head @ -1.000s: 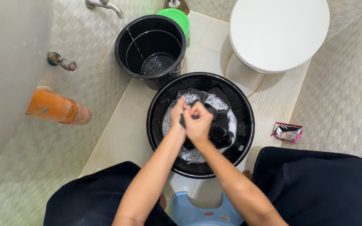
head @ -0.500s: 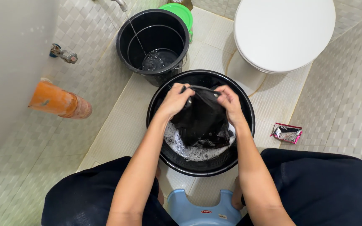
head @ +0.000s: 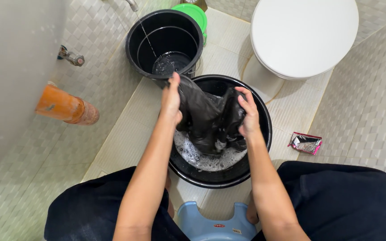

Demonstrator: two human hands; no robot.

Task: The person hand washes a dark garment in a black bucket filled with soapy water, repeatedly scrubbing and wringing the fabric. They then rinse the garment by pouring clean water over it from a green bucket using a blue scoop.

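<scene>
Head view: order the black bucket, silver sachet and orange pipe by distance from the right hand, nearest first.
From the right hand, which grips the wet dark garment over the basin:
1. Silver sachet, on the floor tiles to its right.
2. Black bucket, up and to the left, under the running tap.
3. Orange pipe, far left at the wall.

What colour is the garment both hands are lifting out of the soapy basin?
Black, wet and glossy; the garment shows best in the head view, held by left hand and right hand.
</scene>
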